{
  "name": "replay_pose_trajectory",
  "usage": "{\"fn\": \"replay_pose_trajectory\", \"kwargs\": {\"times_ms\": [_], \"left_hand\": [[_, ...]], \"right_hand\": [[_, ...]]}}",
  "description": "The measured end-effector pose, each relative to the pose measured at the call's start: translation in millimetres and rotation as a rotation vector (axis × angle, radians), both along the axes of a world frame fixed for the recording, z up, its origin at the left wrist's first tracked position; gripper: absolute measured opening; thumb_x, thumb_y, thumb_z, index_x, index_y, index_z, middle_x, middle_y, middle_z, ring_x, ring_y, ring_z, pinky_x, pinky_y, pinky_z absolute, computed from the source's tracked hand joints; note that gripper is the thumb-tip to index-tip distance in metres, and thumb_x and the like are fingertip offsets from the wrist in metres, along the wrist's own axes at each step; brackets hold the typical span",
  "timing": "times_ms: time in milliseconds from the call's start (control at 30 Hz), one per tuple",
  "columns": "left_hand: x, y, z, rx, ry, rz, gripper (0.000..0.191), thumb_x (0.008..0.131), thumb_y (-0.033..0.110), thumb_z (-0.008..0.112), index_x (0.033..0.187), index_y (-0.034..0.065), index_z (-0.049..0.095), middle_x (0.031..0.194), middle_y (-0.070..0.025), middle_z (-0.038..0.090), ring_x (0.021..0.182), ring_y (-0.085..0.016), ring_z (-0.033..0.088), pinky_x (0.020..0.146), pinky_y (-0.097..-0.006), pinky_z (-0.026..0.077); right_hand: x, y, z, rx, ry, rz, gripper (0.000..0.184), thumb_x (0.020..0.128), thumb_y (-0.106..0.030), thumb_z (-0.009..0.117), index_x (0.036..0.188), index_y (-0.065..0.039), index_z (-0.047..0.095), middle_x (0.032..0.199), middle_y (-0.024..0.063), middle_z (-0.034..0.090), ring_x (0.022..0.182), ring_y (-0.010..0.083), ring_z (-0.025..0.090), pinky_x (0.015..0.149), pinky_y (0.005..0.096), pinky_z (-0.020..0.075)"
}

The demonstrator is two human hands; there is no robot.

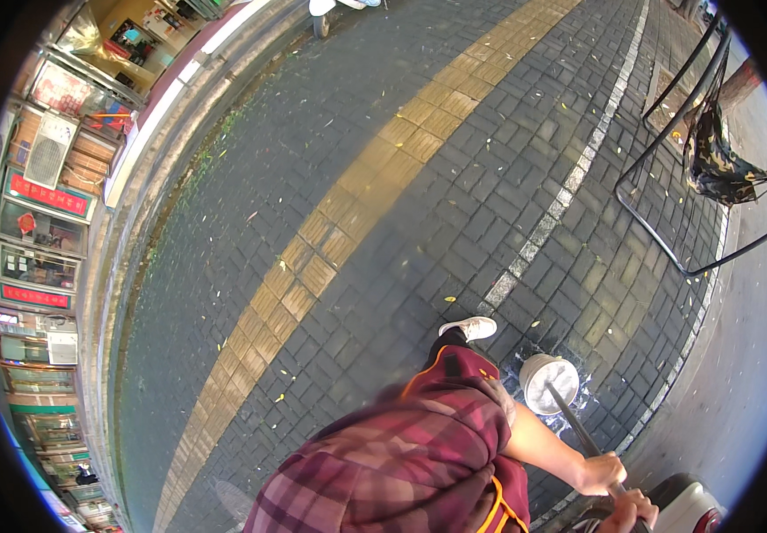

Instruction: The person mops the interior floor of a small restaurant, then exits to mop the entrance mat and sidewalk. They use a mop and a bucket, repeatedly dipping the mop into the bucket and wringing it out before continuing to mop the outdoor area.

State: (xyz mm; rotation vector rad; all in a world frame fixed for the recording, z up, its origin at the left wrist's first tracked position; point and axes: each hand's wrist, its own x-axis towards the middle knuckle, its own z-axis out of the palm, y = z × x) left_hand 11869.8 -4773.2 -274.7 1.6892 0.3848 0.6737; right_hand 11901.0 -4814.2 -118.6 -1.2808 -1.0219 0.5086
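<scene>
My left hand (pixel 602 473) grips a long dark pole (pixel 577 426) at the lower right. Just below it, my right hand (pixel 630 512) is closed around the same pole nearer its upper end. The pole slants down into a whitish bucket (pixel 530 376) filled with a white, foamy-looking substance, which hides its lower end. White splashes (pixel 583 394) mark the dark paving around the bucket. A light shoe (pixel 470 328) is planted left of the bucket. My plaid sleeve and maroon apron (pixel 450 363) with orange trim fill the bottom middle.
A camouflage hammock (pixel 717 160) hangs on a black metal frame (pixel 657 240) at the upper right. A white vehicle part with a red light (pixel 697 506) is close beyond my hands. Yellow tactile paving (pixel 357 193) crosses the walkway; steps (pixel 107 266) and shopfronts line the left.
</scene>
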Motion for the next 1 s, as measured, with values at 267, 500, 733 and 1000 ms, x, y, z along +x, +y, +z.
{"fn": "replay_pose_trajectory", "kwargs": {"times_ms": [267,500,733,1000], "left_hand": [[8.2,5.3,-2.8,0.126,-0.27,-0.082,0.025,0.064,0.018,0.074,0.06,0.0024,0.055,0.062,-0.0184,0.059,0.064,-0.04,0.063,0.057,-0.046,0.048],[-0.8,24.6,-95.0,0.035,0.277,-0.484,0.023,0.073,0.021,0.072,0.07,0.0015,0.061,0.072,-0.0176,0.064,0.07,-0.036,0.065,0.061,-0.0449,0.047],[-19.0,7.5,1.8,-0.051,-0.021,-0.343,0.023,0.074,0.018,0.068,0.065,-0.0004,0.058,0.068,-0.0222,0.062,0.072,-0.043,0.064,0.06,-0.0484,0.047],[-10.7,-3.5,30.1,-0.041,-0.12,-0.51,0.018,0.073,0.011,0.067,0.066,-0.0002,0.053,0.065,-0.0193,0.059,0.068,-0.042,0.061,0.059,-0.047,0.045]], "right_hand": [[15.0,-4.7,-9.5,0.177,0.109,0.063,0.016,0.08,0.004,0.055,0.068,-0.001,0.047,0.06,0.0103,0.053,0.053,0.0215,0.05,0.05,0.0359,0.0452],[-14.4,-18.9,-120.0,-0.112,0.011,-0.333,0.017,0.078,0.001,0.061,0.075,-0.007,0.047,0.066,0.0037,0.052,0.06,0.0127,0.048,0.058,0.0284,0.0416],[-5.7,-42.5,-32.9,0.024,0.034,-0.276,0.021,0.077,-0.004,0.063,0.073,-0.007,0.043,0.061,0.0022,0.047,0.052,0.0115,0.045,0.052,0.0281,0.0375],[-19.7,-51.5,4.5,0.165,0.014,-0.343,0.018,0.083,-0.006,0.065,0.081,-0.005,0.047,0.065,0.0085,0.053,0.054,0.0174,0.05,0.055,0.0339,0.0444]]}}
